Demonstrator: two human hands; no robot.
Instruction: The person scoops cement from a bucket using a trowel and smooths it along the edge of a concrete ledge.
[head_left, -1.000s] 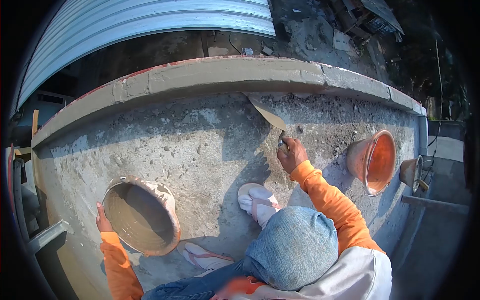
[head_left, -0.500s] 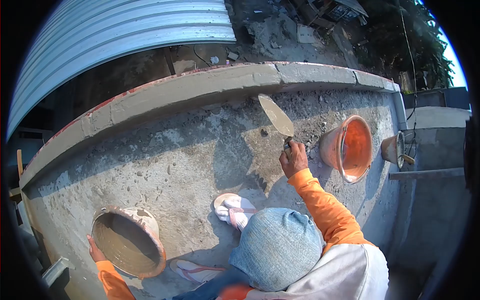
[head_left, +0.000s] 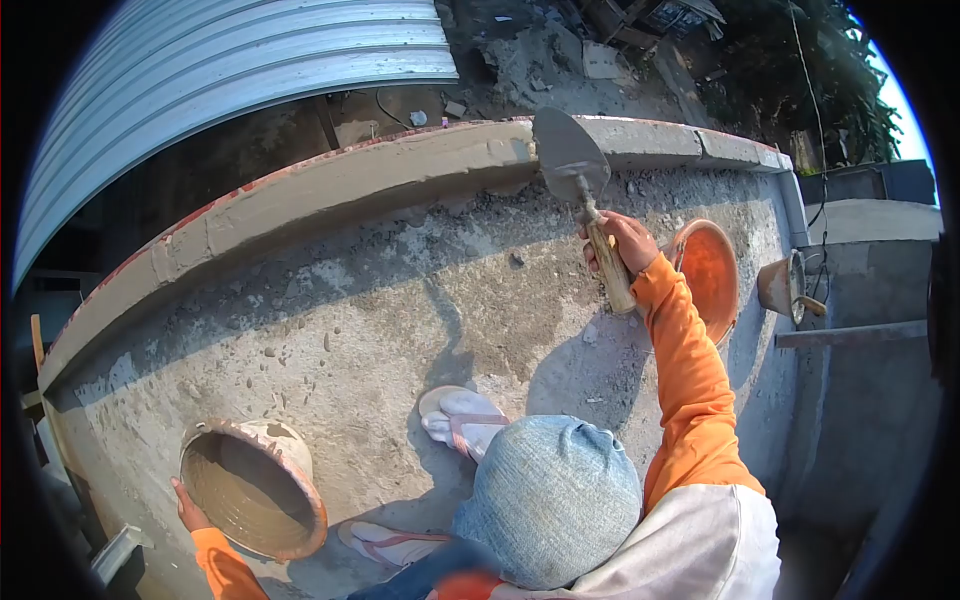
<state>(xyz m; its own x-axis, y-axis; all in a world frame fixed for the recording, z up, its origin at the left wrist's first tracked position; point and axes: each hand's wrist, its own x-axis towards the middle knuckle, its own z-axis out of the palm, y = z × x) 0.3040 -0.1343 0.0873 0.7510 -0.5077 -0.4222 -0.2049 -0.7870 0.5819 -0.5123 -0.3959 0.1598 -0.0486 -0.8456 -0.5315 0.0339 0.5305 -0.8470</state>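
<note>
Apparently trowelling, right hand [head_left: 625, 243] is gripping trowel [head_left: 570, 145] toward ledge [head_left: 380, 172] beyond it, left hand [head_left: 190, 507] touching bucket [head_left: 290, 450] beside it, hold unclear, next stroke probably calling for steady wrist.

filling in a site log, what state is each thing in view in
Trowel: handle gripped by the right hand
Mix bucket: uncovered, wet-looking mix inside, left hand at its side
Orange-lined bucket: uncovered, partly hidden by the right sleeve
Small bucket: uncovered
Ledge: grey, crossed by seams
Sandals: worn over socks
</note>
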